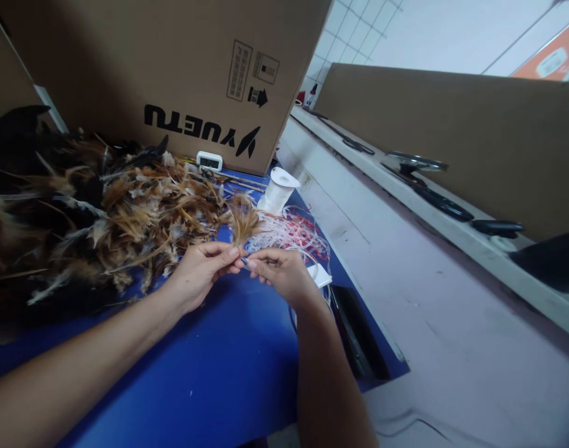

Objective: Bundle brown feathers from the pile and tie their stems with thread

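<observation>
My left hand (209, 267) pinches the base of a small bunch of brown feathers (244, 219), whose tips fan upward. Close against it, my right hand (277, 270) has its thumb and fingers pressed together at the same base, on something small and dark that I cannot make out. A large pile of brown, black and white feathers (139, 218) lies to the left on the blue table (209, 373). Behind my hands are a white spool (278, 191) and a tangle of white and red strips (293, 233).
A large cardboard box (186, 68) stands at the back, with a small white display device (209, 161) before it. A white block (319, 275) and a long black object (359, 336) lie right of my hands. Scissors (357, 146) rest on the ledge (452, 239).
</observation>
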`<state>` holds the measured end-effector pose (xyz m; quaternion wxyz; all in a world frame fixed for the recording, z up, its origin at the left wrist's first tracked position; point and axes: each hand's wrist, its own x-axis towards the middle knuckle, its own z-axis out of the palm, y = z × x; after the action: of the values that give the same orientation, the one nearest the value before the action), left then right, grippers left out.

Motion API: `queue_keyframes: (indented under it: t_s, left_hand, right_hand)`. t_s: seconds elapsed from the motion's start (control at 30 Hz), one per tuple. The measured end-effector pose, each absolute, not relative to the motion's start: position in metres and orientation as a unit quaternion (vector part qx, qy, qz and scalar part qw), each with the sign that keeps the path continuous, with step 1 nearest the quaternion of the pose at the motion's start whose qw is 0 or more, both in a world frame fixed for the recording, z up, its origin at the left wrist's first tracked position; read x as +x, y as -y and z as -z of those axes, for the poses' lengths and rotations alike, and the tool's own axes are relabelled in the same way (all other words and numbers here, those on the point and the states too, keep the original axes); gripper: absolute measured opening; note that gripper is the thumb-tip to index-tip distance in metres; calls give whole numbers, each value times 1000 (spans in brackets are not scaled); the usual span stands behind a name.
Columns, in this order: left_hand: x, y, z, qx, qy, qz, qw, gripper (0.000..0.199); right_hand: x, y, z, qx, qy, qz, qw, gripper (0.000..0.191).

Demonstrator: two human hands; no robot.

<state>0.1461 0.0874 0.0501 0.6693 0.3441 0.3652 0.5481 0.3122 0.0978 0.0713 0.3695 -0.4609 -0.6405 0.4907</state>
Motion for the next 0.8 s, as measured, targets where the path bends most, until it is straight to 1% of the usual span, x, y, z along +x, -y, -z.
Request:
queue_keyframes:
  t_s: [0.2, 0.63, 0.73, 0.8]
  left_hand:
    - [145, -86, -49, 352, -367, -551, 662, 19]
    - [142, -91, -45, 361, -400, -553, 635, 19]
    - [142, -91, -45, 387, -427, -548, 606, 20]
    - [141, -90, -45, 428, -455, -541, 563, 19]
  right_hand:
    - [318, -98, -76, -471, 640, -473, 381, 12]
    - [324, -96, -78, -486, 689, -362, 397, 11]
    - [323, -96, -76, -479, 710, -325, 401, 11]
    - [321, -94, -76, -471, 738, -268, 403, 9]
